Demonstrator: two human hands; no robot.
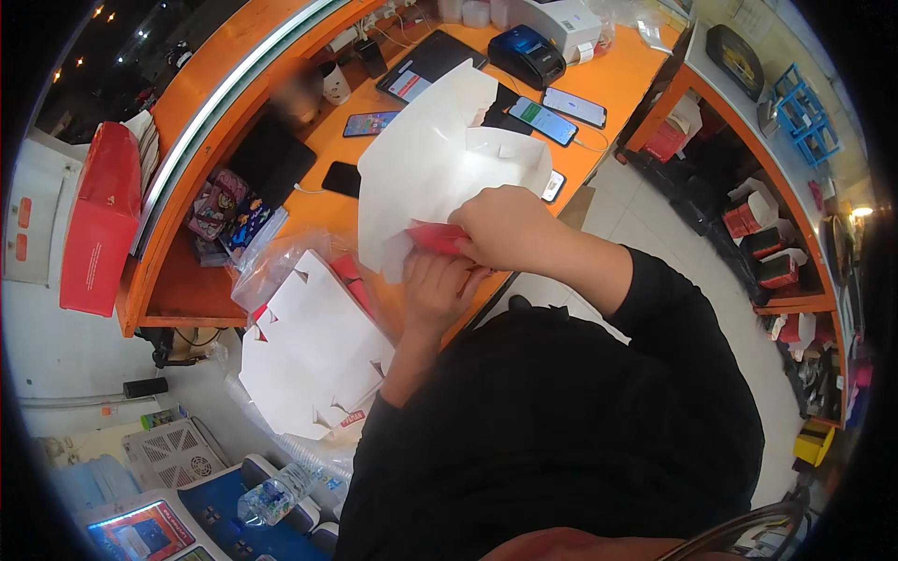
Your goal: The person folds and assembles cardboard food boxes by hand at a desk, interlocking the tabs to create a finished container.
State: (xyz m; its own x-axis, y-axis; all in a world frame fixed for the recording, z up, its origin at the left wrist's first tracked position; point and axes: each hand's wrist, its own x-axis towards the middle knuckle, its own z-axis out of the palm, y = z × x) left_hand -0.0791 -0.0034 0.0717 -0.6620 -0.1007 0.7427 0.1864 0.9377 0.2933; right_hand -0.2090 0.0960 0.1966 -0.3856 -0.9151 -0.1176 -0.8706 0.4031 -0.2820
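A partly folded cardboard box [412,159], white inside and red outside, stands over the orange counter in front of me. My right hand [510,227] is closed on a red flap [436,237] at the box's near corner. Just below it, my left hand [436,285] presses against the same corner, its fingers closed round the cardboard edge. Part of the left fingers is hidden behind the flap and the right hand. To the left lies a stack of flat, unfolded white box blanks [313,351] with slotted edges, with red showing at their border.
Phones lie round the box, among them a lit one [543,122] and a dark one [342,179]. A black printer [526,56] and a tablet [430,64] sit farther back. Folded red boxes fill the right shelf [776,266]. A plastic bottle [271,497] is at lower left.
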